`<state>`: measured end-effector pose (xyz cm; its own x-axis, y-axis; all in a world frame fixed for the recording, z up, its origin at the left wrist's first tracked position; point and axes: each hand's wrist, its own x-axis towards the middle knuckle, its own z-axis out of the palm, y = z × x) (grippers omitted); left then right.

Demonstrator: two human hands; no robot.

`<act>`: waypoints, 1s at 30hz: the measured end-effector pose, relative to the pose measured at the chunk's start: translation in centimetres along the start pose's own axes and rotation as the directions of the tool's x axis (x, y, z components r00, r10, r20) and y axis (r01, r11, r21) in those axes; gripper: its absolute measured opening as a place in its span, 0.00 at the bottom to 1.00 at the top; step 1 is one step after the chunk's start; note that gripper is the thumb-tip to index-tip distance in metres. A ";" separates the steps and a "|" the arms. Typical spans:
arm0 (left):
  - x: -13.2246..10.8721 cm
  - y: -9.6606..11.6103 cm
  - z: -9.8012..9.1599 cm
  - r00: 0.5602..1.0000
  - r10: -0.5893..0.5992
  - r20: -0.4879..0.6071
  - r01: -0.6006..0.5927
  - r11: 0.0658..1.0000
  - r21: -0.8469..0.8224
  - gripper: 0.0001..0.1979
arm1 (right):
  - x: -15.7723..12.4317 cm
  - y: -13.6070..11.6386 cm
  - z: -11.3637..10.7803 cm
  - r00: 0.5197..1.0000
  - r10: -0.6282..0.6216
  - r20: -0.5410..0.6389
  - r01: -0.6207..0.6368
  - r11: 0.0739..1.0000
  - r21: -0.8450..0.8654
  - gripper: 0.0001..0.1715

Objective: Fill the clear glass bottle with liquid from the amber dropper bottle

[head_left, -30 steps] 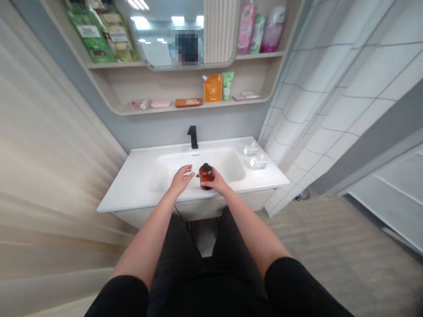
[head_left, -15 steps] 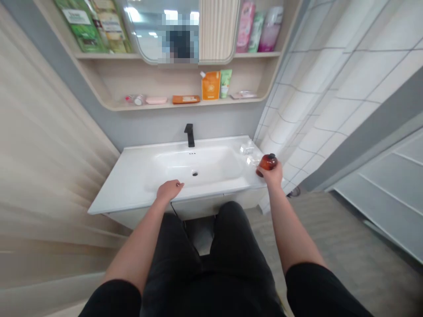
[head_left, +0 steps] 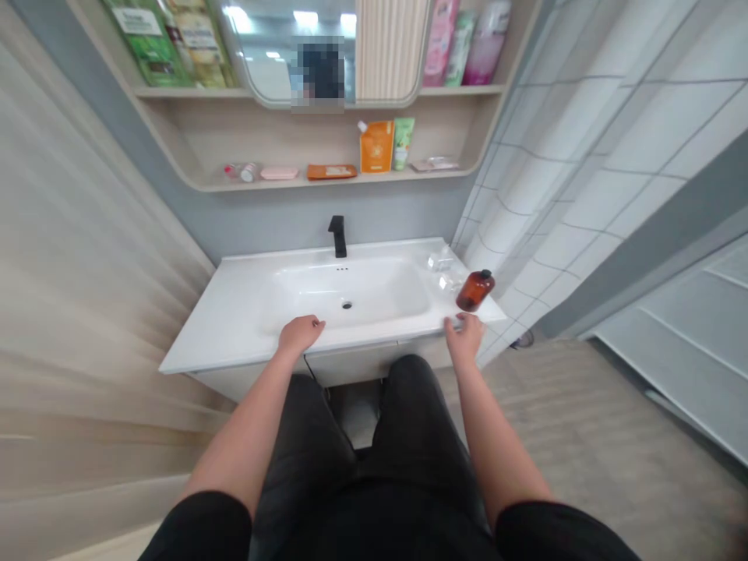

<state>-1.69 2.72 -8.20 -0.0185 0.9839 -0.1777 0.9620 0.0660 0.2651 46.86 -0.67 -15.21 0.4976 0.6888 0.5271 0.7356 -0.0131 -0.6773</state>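
A brown bottle [head_left: 475, 291] with a black cap stands on the right end of the white washbasin counter [head_left: 216, 312]. Just in front of it is my right hand [head_left: 463, 336], off the bottle, its thumb and fingers apart at the counter's front edge. My left hand [head_left: 300, 335] is closed at the front rim of the basin [head_left: 374, 292], with something small and dark at its fingertips that I cannot make out. Clear containers [head_left: 447, 282] sit to the left of the bottle.
A black faucet [head_left: 338, 236] rises behind the basin. Above, a wall shelf [head_left: 262, 185] holds an orange pouch [head_left: 377, 146], a green tube [head_left: 403, 143] and small items. A mirror [head_left: 298, 47] hangs over it. Curtains flank both sides.
My right hand has let go of the brown bottle and moved left and toward me. The bottle now stands by itself on the counter. My left hand has kept its place.
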 end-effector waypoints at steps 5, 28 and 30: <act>-0.3 0.2 -0.3 1.000 0.002 -0.002 -0.002 1.000 0.004 0.26 | 0.0 -0.2 1.0 1.000 -0.006 0.000 0.006 1.000 -0.023 0.18; -0.6 1.6 -0.2 0.970 0.109 -0.215 -0.192 0.892 -0.410 0.19 | 3.5 -9.2 0.8 0.924 0.019 0.382 -0.211 0.858 0.469 0.52; -1.9 3.6 -1.5 0.907 0.228 -0.356 -0.404 0.710 -0.576 0.24 | 0.2 -12.5 1.2 0.764 -0.190 0.616 -0.226 0.817 0.531 0.51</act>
<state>1.36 1.35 -5.53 0.1053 0.9660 0.2361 0.5335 -0.2552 0.8064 37.21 0.48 -7.24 -0.0430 0.9756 0.2152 0.2440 0.2192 -0.9447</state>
